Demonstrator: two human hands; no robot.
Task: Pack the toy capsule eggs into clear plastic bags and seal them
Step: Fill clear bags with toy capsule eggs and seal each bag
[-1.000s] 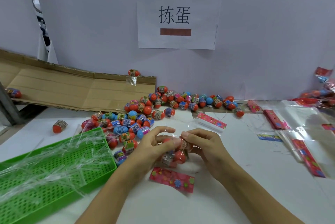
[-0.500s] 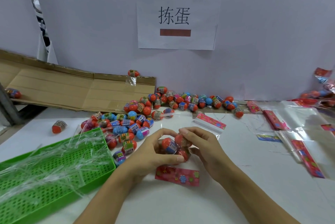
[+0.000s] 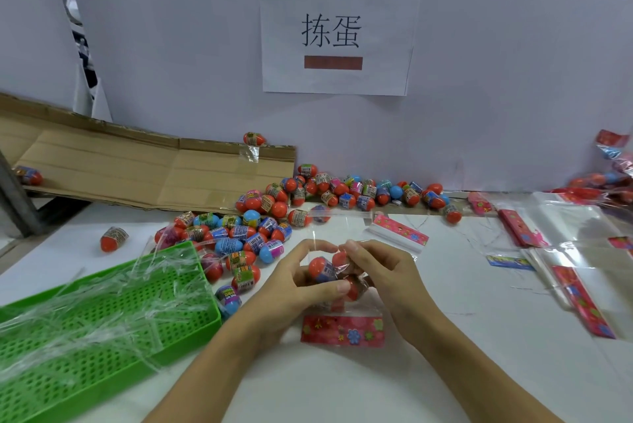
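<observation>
On a white tabletop (image 3: 445,371) against a plain pale wall (image 3: 496,80) bearing a taped paper sign (image 3: 337,33), the left hand (image 3: 287,289) and right hand (image 3: 383,272) curl their fingers around a clear plastic bag with a red floral header (image 3: 342,332) holding orange capsule eggs (image 3: 320,268), near centre. Loose multicoloured capsule eggs (image 3: 260,227) are heaped farther back, beside a flattened brown cardboard sheet (image 3: 137,172). A green perforated plastic tray (image 3: 102,326) sits near left; empty clear bags (image 3: 565,237) lie right.

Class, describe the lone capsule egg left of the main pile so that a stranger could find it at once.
Start at the green tray at the table's left. Beyond its far edge lies one lone egg, red with a printed band. Unlike the main pile, it touches no other egg.
</observation>
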